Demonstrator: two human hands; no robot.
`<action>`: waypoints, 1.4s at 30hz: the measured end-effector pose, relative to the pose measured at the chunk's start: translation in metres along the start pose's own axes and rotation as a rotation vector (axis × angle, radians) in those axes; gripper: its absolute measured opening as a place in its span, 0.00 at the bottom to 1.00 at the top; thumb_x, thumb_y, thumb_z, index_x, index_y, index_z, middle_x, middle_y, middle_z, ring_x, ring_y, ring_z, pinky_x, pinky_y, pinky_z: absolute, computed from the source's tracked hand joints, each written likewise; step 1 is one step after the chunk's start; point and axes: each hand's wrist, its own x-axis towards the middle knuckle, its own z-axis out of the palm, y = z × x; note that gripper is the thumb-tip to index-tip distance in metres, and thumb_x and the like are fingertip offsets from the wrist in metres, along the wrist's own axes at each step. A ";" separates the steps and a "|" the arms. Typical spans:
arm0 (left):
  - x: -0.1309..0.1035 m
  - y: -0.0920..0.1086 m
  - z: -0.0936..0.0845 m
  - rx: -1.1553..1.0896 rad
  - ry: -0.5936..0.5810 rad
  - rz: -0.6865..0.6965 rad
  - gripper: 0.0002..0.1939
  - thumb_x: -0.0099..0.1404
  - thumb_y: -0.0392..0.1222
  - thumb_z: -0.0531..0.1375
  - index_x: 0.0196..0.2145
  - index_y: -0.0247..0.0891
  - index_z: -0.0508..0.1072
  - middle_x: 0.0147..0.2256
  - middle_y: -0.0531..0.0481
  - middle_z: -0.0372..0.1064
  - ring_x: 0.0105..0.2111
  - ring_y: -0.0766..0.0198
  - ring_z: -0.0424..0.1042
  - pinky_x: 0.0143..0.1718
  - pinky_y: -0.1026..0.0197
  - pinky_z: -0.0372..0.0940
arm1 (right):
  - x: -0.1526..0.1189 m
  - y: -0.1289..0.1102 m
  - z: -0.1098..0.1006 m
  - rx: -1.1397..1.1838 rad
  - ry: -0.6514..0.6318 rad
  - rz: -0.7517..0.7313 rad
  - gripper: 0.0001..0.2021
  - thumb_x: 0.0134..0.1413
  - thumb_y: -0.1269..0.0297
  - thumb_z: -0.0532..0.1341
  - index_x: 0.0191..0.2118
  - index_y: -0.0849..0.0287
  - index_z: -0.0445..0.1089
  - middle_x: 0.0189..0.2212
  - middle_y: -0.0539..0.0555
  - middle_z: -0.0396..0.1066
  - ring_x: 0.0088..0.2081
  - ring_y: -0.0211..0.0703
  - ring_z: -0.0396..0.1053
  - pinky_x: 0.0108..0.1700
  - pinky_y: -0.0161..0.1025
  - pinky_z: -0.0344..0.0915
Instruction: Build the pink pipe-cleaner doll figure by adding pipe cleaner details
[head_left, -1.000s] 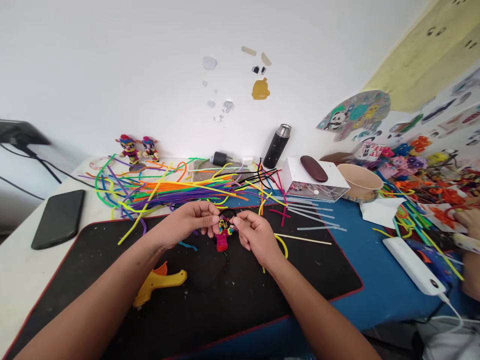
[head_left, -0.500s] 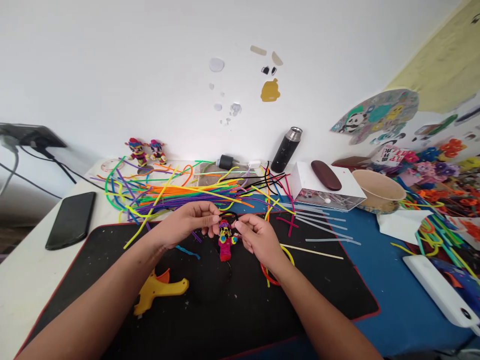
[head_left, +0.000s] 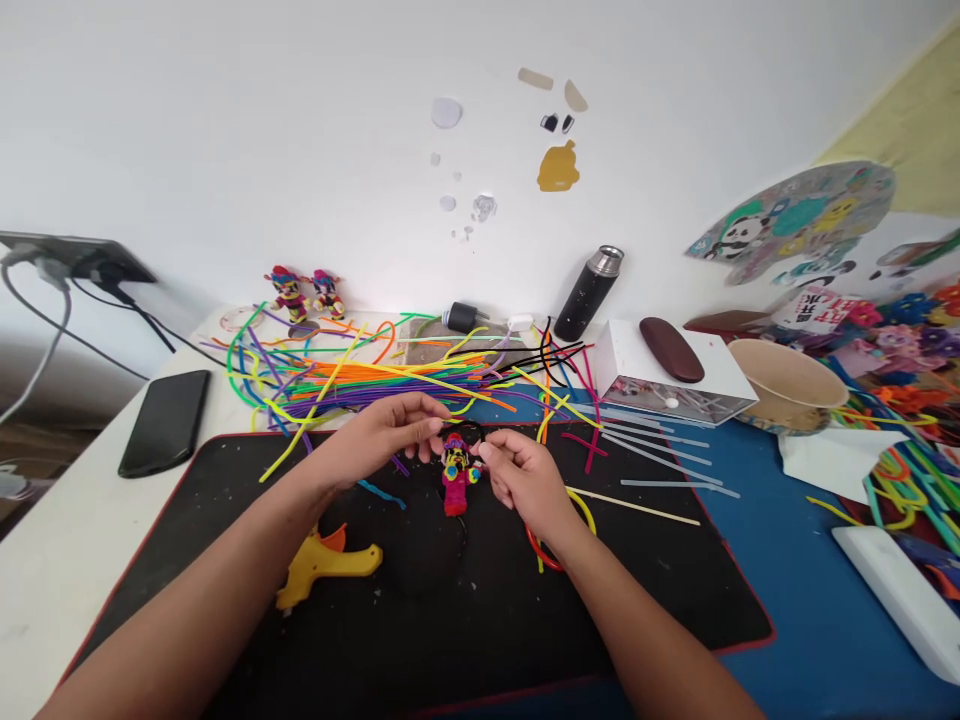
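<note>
A single head-worn camera looks forward and down from the person's own seat, close over the surface [head_left: 60,560], facing the white wall [head_left: 225,130] behind it. Both forearms enter from the bottom edge, near the lens.

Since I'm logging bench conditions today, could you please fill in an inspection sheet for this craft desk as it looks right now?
Surface: black mat with pale specks, on a white and blue table.
Job's things: small pipe-cleaner figure with a black loop on top, held over the mat.
Clutter: pile of coloured pipe cleaners, yellow glue gun, black phone, flask, paper cup, two finished figures.
Hands: left hand and right hand pinch the figure from either side.
Cables: grey and black leads at far left.
Surroundings: white wall with stickers.
</note>
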 end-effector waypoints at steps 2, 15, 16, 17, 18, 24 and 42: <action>-0.006 0.000 0.001 0.119 0.079 0.033 0.20 0.68 0.60 0.64 0.45 0.39 0.74 0.31 0.50 0.76 0.30 0.59 0.73 0.34 0.58 0.67 | -0.002 0.000 0.000 0.014 0.036 -0.007 0.20 0.58 0.44 0.70 0.35 0.59 0.74 0.13 0.39 0.56 0.14 0.31 0.50 0.18 0.33 0.49; -0.047 -0.016 0.067 1.014 0.101 -0.262 0.18 0.73 0.60 0.61 0.39 0.42 0.74 0.37 0.43 0.81 0.38 0.44 0.80 0.33 0.56 0.55 | -0.019 0.009 -0.004 0.088 0.097 -0.039 0.19 0.59 0.45 0.70 0.36 0.59 0.74 0.14 0.39 0.55 0.15 0.31 0.50 0.18 0.33 0.46; -0.045 -0.017 0.071 1.030 0.105 -0.258 0.19 0.73 0.61 0.61 0.40 0.41 0.74 0.38 0.41 0.82 0.40 0.43 0.81 0.33 0.56 0.56 | -0.019 0.010 -0.004 0.089 0.079 -0.039 0.20 0.59 0.45 0.70 0.36 0.59 0.74 0.14 0.39 0.55 0.15 0.31 0.50 0.18 0.33 0.46; -0.043 -0.018 0.075 1.052 0.120 -0.271 0.21 0.72 0.63 0.61 0.41 0.41 0.74 0.39 0.40 0.82 0.41 0.41 0.81 0.34 0.55 0.57 | -0.020 0.012 -0.004 0.089 0.063 -0.039 0.20 0.59 0.44 0.70 0.36 0.59 0.74 0.14 0.39 0.55 0.14 0.31 0.50 0.18 0.33 0.46; -0.041 -0.019 0.077 1.072 0.130 -0.276 0.23 0.71 0.64 0.61 0.41 0.40 0.74 0.40 0.38 0.82 0.42 0.39 0.81 0.34 0.55 0.58 | -0.020 0.013 -0.004 0.089 0.049 -0.039 0.20 0.59 0.44 0.69 0.35 0.59 0.73 0.14 0.39 0.55 0.14 0.31 0.50 0.18 0.33 0.46; -0.035 -0.025 0.083 1.104 0.192 -0.297 0.24 0.69 0.66 0.63 0.40 0.41 0.71 0.40 0.36 0.82 0.43 0.40 0.82 0.36 0.56 0.62 | -0.023 0.017 -0.002 0.087 0.024 -0.022 0.21 0.58 0.43 0.70 0.35 0.58 0.73 0.14 0.39 0.54 0.14 0.32 0.51 0.17 0.33 0.46; -0.044 -0.028 0.066 0.684 0.388 -0.191 0.15 0.71 0.57 0.58 0.34 0.44 0.69 0.30 0.50 0.74 0.31 0.54 0.72 0.32 0.58 0.56 | -0.031 0.024 0.006 0.008 -0.075 0.005 0.19 0.59 0.44 0.69 0.35 0.57 0.73 0.21 0.44 0.63 0.17 0.31 0.52 0.19 0.34 0.46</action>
